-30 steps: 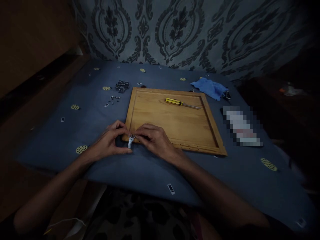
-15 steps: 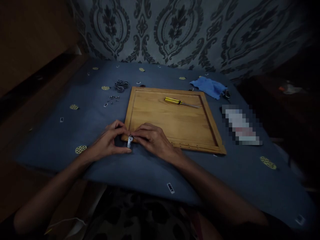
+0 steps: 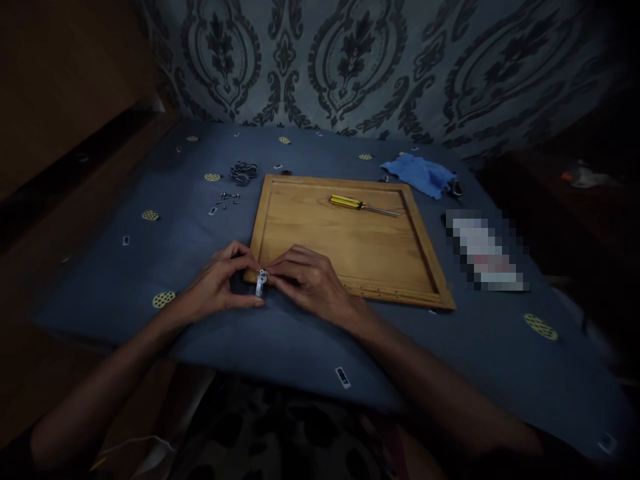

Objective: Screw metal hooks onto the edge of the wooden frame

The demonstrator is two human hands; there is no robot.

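Lap: dark patterned clothing, below the fingers and nearest to the viewer
Cable: thin pale cable, low and to the left, well apart from the fingers
Sheet: blue sheet printed with yellow ovals and small pale labels, spread under and all around the fingers
Left hand: left hand grasping the metal piece, thumb at its lower end and forefinger curved over to its upper end
Metal piece: small silvery metal piece, between the two hands' fingertips, standing lengthwise across the panel's near left corner
Right hand: right hand with thumb and forefinger pinched at the upper end of the metal piece; whether a smaller part sits between the tips is too small to tell
Panel: framed wooden panel, its near left corner at the fingertips, the rest reaching away and to the right; small dark holes along its near rail
Blurred item: pixelated flat item on the sheet, well to the right of the fingers
Screwdriver: yellow-and-black screwdriver, lying on the panel beyond the right fingers, shaft pointing right
Small parts: loose small metal parts, beyond the left fingers
Bundle: dark metal bundle, just past those parts
Cloth: crumpled blue cloth, far to the right beyond the fingers
Backdrop: grey backdrop with dark ornate motifs, farthest from the fingers
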